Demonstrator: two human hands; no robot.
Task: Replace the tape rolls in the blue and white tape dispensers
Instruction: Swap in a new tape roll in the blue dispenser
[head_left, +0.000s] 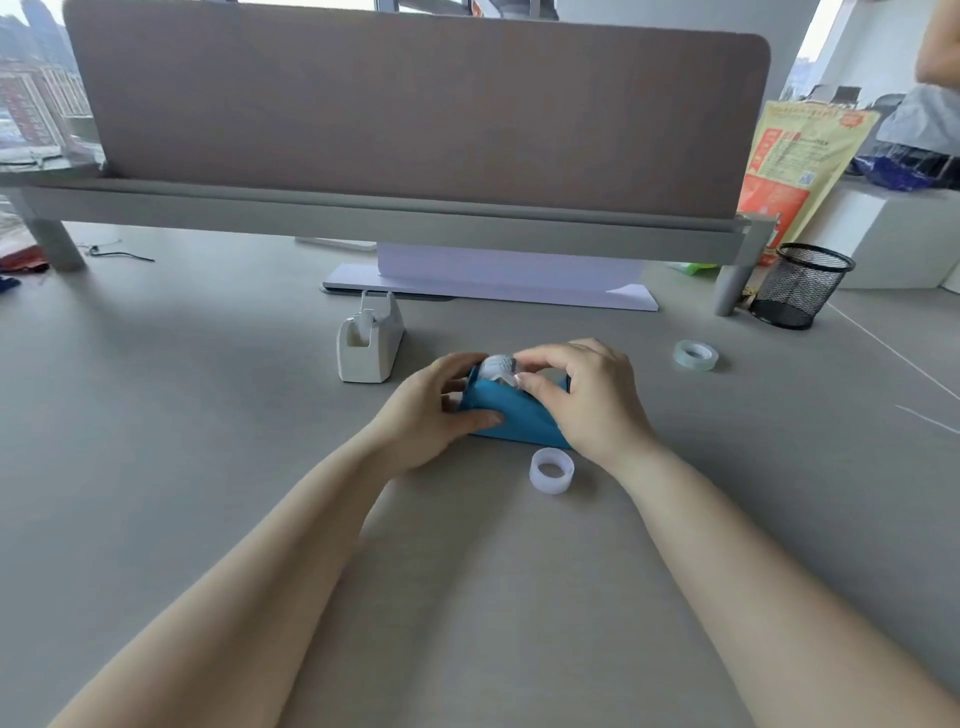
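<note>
The blue tape dispenser (511, 415) lies in the middle of the grey desk. My left hand (431, 413) grips its left end. My right hand (587, 400) covers its right side, fingertips pinching a clear tape roll (497, 368) that sits in the top of the dispenser. Just in front of the dispenser lies a bare white tape core (551, 470). A fresh clear tape roll (696, 355) rests flat to the right. The white tape dispenser (370, 340) stands upright behind and to the left, its cradle holding no roll.
A brown divider screen (415, 114) on a grey rail crosses the back of the desk. White paper sheets (498, 283) lie under it. A black mesh pen cup (800, 286) and an orange bag (789, 166) stand at the right. Another person (930, 104) sits far right.
</note>
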